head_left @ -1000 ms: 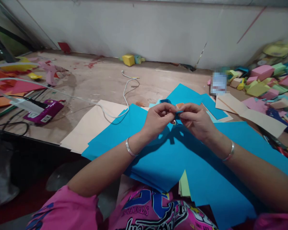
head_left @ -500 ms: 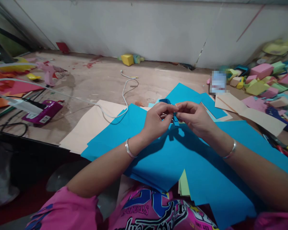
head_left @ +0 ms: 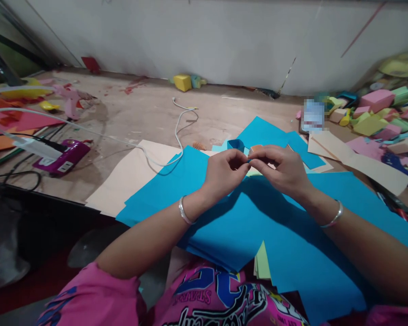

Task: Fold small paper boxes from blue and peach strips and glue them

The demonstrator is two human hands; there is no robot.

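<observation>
Over the large blue paper sheets (head_left: pixel 224 231), my left hand (head_left: pixel 224 171) and my right hand (head_left: pixel 280 167) meet fingertip to fingertip. Both are closed in a pinch on a small folded blue paper piece (head_left: pixel 249 161), mostly hidden by the fingers. Just behind my left fingers stands a small blue paper box (head_left: pixel 235 145). A bit of orange paper (head_left: pixel 257 148) shows behind my right fingers.
Peach paper (head_left: pixel 129 176) lies left, crossed by a white cable (head_left: pixel 105 136). A purple power strip (head_left: pixel 68 156) and pink glue gun (head_left: pixel 70 100) are farther left. Paper blocks (head_left: pixel 377 100), a phone (head_left: pixel 313 115) and scissors (head_left: pixel 394 203) are right.
The blue piece hung below my fingertips before; now only a sliver shows between them. My fingertips have come closer together.
</observation>
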